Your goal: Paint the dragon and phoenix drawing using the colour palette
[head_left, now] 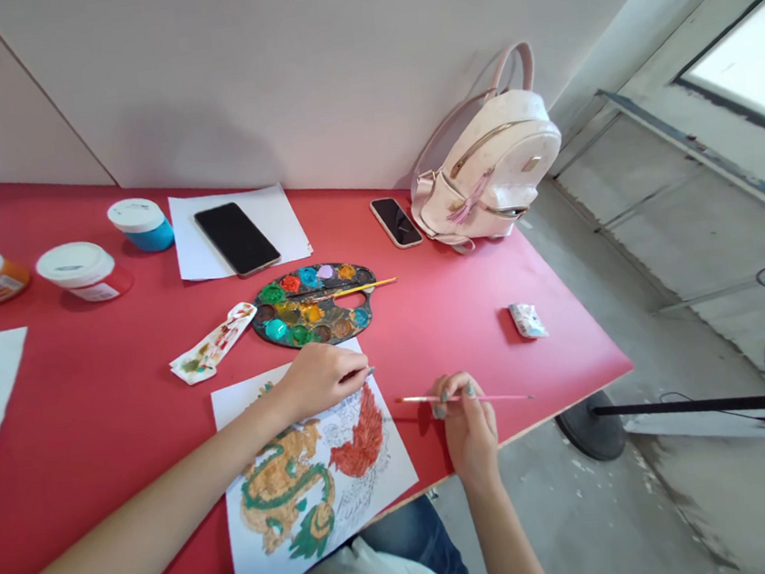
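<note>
My left hand (322, 377) rests on the top of a colouring sheet (308, 480) showing a painted orange and green dragon and a red bird. Its fingers are curled, and a small dark tip pokes out past them. My right hand (464, 414) hovers at the table's front edge, pinching a thin pink paintbrush (498, 396) that lies level, tip to the left. A dark palette (314, 306) with several coloured paints lies just beyond the sheet, a yellow-handled brush (361, 287) lying across it.
On the red table (100, 356): a paint-stained tissue (213, 345), three paint jars (87, 270) at the left, a black phone (237, 238) on white paper, a second phone (395, 222), a pink backpack (490, 169), a small packet (528, 319). A black stand (646, 414) is on the floor.
</note>
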The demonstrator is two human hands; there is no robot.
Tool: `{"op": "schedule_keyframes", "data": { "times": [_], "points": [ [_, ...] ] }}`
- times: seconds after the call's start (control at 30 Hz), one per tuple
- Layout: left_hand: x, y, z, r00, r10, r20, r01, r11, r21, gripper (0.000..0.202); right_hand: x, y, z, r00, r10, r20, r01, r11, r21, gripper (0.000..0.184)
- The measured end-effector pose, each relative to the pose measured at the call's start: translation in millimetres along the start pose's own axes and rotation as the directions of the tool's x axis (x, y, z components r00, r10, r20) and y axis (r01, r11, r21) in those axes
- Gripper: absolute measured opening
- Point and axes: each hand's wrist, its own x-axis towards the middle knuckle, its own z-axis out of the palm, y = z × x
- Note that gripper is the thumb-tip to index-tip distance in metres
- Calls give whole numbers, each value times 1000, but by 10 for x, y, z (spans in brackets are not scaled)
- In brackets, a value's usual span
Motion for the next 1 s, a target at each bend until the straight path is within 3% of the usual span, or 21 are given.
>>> {"op": "schedule_keyframes", "data": {
  "times": [0.2,0.47,0.83,1.0],
  "points": [
    [0,9,11,1000,18,19,-18,1000,16,33,-132,17,45,990,3,142,5,998,-56,41],
    [-7,10,29,999,36,24,-37,997,62,31,-137,-64,82,947,77,313,13,961,-276,46],
    [-6,18,31,999,48,0,-48,997,66,31,-130,-93,104,939,49,341,71,941,-331,49],
    [-16,13,34,999,42,4,-42,997,67,30,-123,-93,110,955,26,295,79,938,-336,46]
  ]
}}
